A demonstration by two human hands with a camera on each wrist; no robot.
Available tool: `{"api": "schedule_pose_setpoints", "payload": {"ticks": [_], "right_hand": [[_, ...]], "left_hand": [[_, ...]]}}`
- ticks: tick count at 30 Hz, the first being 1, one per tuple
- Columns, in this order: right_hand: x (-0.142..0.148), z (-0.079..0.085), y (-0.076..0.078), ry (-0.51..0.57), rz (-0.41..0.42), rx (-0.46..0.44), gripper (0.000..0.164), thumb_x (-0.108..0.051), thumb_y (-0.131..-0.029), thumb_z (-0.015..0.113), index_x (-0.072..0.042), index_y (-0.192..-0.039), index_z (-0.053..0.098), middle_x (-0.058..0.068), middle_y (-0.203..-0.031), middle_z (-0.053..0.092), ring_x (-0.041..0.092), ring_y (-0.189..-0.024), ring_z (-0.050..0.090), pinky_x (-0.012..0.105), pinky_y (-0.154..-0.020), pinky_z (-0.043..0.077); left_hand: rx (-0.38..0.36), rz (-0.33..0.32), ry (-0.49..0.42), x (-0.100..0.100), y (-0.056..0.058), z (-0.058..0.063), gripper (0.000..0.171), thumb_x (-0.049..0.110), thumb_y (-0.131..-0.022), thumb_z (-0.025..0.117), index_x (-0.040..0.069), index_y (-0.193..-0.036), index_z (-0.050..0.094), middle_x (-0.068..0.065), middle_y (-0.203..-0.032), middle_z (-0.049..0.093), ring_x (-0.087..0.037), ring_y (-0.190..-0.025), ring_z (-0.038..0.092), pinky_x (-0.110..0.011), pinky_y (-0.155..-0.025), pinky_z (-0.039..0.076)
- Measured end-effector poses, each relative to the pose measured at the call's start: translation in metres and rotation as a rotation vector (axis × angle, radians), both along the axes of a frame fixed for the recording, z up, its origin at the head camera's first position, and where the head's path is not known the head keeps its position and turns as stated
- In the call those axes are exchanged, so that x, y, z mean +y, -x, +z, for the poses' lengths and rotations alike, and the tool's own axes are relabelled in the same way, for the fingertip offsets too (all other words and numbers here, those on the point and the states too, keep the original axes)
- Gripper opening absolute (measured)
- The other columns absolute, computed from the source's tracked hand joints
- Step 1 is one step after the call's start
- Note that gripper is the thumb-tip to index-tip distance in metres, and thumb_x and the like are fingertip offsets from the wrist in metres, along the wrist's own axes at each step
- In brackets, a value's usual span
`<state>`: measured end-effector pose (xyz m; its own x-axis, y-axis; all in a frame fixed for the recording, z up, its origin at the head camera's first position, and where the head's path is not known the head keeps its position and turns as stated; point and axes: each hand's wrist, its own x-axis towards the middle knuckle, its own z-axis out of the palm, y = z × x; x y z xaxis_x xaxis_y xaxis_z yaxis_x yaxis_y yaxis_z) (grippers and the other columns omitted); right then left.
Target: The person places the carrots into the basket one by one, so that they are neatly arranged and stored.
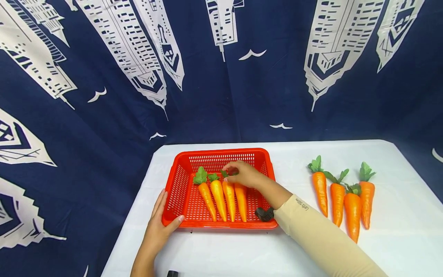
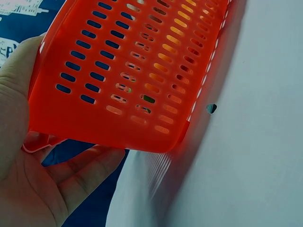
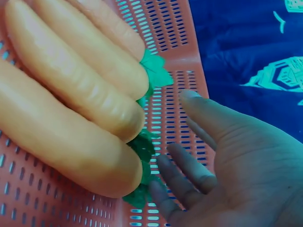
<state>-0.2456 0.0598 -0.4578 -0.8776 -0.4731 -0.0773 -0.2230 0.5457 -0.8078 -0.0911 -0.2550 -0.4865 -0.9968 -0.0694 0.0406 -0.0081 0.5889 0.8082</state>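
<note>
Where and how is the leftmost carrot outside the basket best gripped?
Grip the carrot perhaps at its thick end beside the leaves, from above and left: it lies flat and tapers, and the next carrot crowds its right.

Beige right sleeve (image 1: 325, 238); small dark lettering (image 1: 302, 204) near its cuff (image 1: 285, 211).

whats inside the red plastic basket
Four tapered, leafy-topped orange carrots lie side by side; in the head view, the right hand covers the rightmost's top. Anything beneath the carrots is hidden.
</note>
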Motion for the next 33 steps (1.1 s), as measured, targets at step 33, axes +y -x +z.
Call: {"api": "schedule_pose_setpoints", "payload": {"ticks": [33], "right_hand": [[0.060, 0.056, -0.023, 0.481, -0.324, 0.117, 0.041, -0.030, -0.099, 0.066, -0.018, -0.137, 0.059, 0.007, -0.133, 0.062, 0.020, -0.117, 0.062, 0.015, -0.095, 0.050]], "left_hand": [[-0.011, 0.002, 0.012, 0.002, 0.000, 0.003, 0.098, 0.039, -0.086, 0.079, 0.029, -0.163, 0.019, 0.005, -0.171, 0.012, -0.032, -0.155, 0.021, -0.069, -0.118, 0.025]]}}
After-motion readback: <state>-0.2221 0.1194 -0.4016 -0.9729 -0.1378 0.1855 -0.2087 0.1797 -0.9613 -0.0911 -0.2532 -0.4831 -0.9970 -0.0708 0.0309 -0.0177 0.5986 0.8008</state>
